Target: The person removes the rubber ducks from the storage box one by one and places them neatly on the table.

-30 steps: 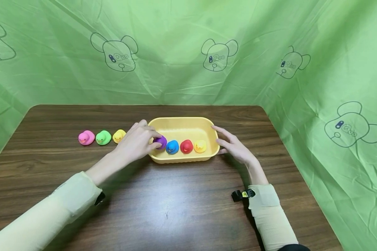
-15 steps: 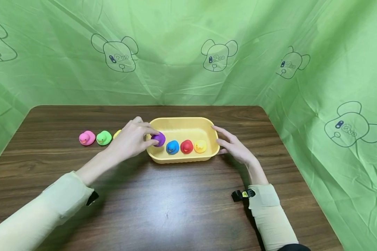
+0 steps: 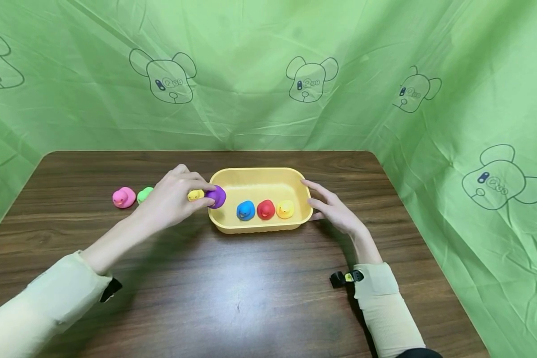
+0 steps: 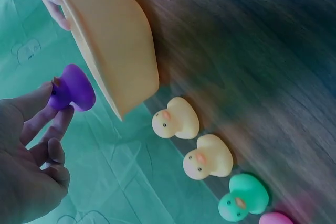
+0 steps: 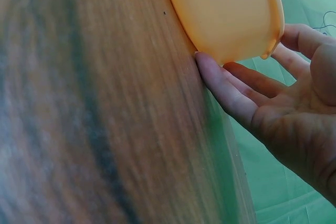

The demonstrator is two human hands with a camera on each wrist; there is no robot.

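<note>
My left hand (image 3: 170, 196) pinches a purple rubber duck (image 3: 217, 197) between thumb and fingertips, over the left rim of a yellow plastic basin (image 3: 264, 181). In the left wrist view the purple duck (image 4: 76, 88) is held up apart from the basin wall (image 4: 113, 35). Inside the basin a blue duck (image 3: 245, 211), a red duck (image 3: 266, 210) and a yellow duck (image 3: 285, 209) sit in a row. At the basin's right end rests my right hand (image 3: 337, 211), its fingers spread and touching the outside.
Left of the basin, a pink duck (image 3: 124, 197), a green duck (image 3: 144, 194) partly hidden by my hand, and two yellow ducks, one nearer the basin (image 4: 177, 119) and one beyond it (image 4: 208, 157), line the wooden table (image 3: 250, 283). Green cloth (image 3: 250, 74) surrounds the table.
The left hand has lifted the purple duck from the basin floor beside the blue duck and moved it left to the rim. The right hand and basin stay in place.
</note>
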